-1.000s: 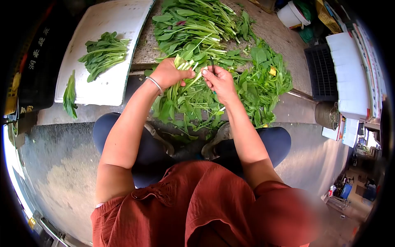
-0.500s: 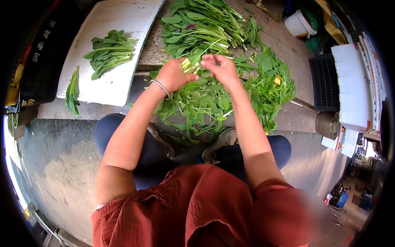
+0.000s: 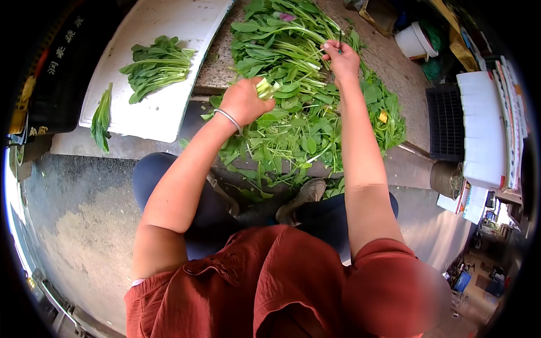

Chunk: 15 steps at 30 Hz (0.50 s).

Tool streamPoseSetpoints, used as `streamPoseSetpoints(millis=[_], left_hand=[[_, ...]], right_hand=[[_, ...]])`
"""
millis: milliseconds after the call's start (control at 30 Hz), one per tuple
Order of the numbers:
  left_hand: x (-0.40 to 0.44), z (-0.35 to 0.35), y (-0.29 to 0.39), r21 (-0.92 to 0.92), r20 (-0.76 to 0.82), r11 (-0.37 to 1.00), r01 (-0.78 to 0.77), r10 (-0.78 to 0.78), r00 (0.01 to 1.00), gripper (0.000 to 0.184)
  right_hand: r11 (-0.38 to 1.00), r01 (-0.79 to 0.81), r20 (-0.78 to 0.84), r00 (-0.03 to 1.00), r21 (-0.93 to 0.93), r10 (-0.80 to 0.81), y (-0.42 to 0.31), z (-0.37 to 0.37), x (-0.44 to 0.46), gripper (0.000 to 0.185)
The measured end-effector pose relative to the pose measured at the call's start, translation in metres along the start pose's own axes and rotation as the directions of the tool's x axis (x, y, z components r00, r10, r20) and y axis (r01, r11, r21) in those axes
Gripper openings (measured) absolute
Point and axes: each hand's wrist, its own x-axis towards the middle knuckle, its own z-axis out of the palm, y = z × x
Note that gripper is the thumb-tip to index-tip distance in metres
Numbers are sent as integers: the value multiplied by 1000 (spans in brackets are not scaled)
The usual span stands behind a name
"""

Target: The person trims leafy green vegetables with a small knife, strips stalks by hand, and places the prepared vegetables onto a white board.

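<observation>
Left hand (image 3: 243,105): grip clamped round a small bundle of stems (image 3: 266,88), pale cut ends showing beyond the thumb, held above loose leaves; a bangle (image 3: 228,120) on the wrist. Right hand (image 3: 341,61): grip closed on a slim dark tool (image 3: 340,35), fingertips at the stem side of the heaped greens (image 3: 276,42); whether they also pinch a stem cannot be told. Greens: one large heap on the speckled counter (image 3: 389,70), stems toward the right. Loose leaves (image 3: 287,138): spread below and right of the heap, one yellow piece (image 3: 383,116) among them. White board (image 3: 138,119), at left: one bunch (image 3: 160,67) lying flat, one smaller bundle (image 3: 101,117) overhanging the near edge. At right: white bucket (image 3: 413,40), black crate (image 3: 445,121), woven basket (image 3: 448,179), stacked white boxes (image 3: 482,129)
</observation>
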Motion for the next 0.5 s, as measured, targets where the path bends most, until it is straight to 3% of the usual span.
streamPoseSetpoints(millis=[100, 167, 233, 300, 367, 500], left_hand=[[-3, -5, 10, 8, -59, 1000, -2, 2, 998, 29], [-7, -3, 15, 23, -71, 1000, -15, 16, 997, 26], [-10, 3, 16, 47, -222, 971, -232, 237, 946, 22], [-13, 7, 16, 57, -179, 971, -234, 240, 954, 21], [-13, 14, 12, -7, -121, 949, -316, 313, 942, 22], [-13, 13, 13, -37, 66, 983, -181, 183, 981, 27]], right_hand=[[998, -37, 28, 999, 60, 35, -27, -12, -33, 18], [996, 39, 126, 992, -78, -29, -24, -11, -64, 20], [983, 1, 254, 966, -181, 45, -20, -9, -96, 19], [984, -8, 362, 929, -175, 72, -8, -8, -119, 17], [996, -86, 426, 901, -4, 79, -4, -2, -139, 16], [973, -195, 422, 898, 126, 126, -6, 0, -152, 19]])
